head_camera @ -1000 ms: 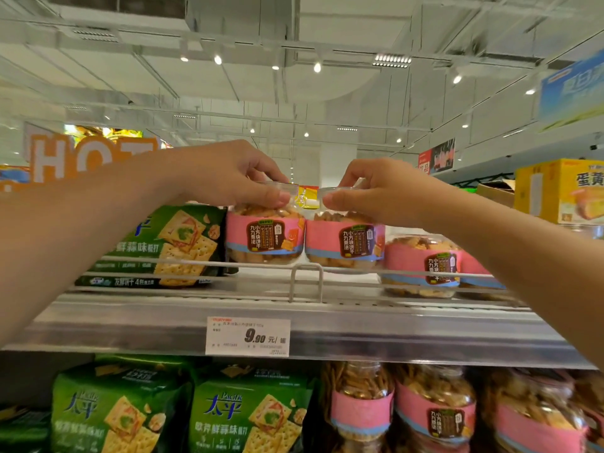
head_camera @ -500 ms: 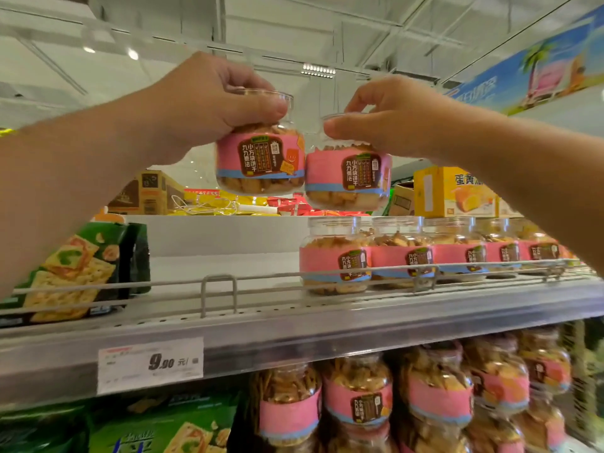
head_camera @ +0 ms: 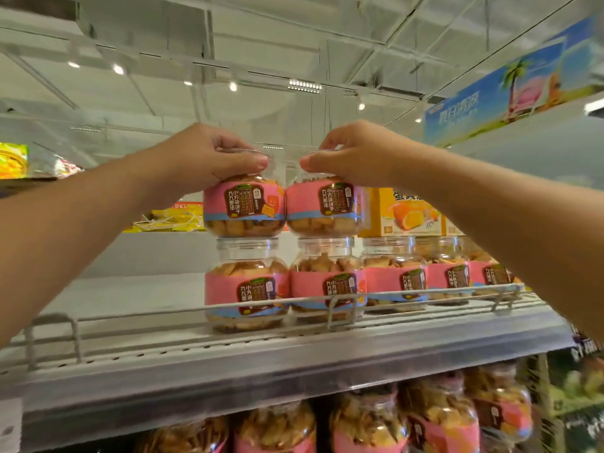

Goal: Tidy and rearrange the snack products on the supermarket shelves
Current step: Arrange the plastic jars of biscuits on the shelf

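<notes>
My left hand grips the clear lid of a pink-labelled biscuit jar. My right hand grips the lid of a second such jar right beside it. Both held jars sit on top of two jars of the same kind, the left lower jar and the right lower jar, which stand on the top metal shelf behind its wire rail. More pink-labelled jars line the shelf to the right.
The shelf's left part is bare white board behind the wire rail. Yellow cake boxes stand behind the jars. Below, a lower shelf holds several jars. A blue banner hangs at upper right.
Both hands carried their jars to the right and lowered them onto the two jars at the left end of the row. The view swung right; the green cracker packs left the frame.
</notes>
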Action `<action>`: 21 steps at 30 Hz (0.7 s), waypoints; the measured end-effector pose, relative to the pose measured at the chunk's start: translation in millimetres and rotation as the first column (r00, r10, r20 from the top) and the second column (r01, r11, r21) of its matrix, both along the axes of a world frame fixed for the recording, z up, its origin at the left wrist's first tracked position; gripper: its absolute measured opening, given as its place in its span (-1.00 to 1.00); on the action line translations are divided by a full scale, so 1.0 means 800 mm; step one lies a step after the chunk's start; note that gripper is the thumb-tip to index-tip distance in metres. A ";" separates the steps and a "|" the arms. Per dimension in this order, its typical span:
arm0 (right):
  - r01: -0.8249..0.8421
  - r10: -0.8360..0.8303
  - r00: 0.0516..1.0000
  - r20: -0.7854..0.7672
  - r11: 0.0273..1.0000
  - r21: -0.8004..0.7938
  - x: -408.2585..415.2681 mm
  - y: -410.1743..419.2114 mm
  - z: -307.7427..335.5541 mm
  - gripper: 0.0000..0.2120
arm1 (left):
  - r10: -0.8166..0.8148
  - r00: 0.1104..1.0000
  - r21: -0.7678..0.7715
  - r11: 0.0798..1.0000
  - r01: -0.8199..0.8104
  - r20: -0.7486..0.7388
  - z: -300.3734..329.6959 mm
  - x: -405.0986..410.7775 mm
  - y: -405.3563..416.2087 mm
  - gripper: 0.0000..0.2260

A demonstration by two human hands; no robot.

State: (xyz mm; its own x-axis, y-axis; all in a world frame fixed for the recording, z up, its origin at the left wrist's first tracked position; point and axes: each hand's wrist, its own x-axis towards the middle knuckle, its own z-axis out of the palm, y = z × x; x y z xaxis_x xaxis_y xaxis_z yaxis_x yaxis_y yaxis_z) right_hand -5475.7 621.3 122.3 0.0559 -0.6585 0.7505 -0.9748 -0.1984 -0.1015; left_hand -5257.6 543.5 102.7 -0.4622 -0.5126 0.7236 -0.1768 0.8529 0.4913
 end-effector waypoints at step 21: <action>-0.082 0.081 0.995 0.058 0.997 0.013 -0.019 -0.021 -0.011 -0.52 | 0.096 0.976 0.297 0.954 -0.035 -0.194 -0.037 0.017 0.012 -0.27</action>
State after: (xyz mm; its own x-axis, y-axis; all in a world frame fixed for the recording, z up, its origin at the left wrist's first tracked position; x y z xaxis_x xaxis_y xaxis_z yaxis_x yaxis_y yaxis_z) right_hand -5491.0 604.3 113.4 0.0668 -0.6654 0.7435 -0.9480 -0.2747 -0.1607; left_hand -5244.3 552.8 73.3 -0.2785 -0.7382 0.6144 -0.0972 0.6581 0.7467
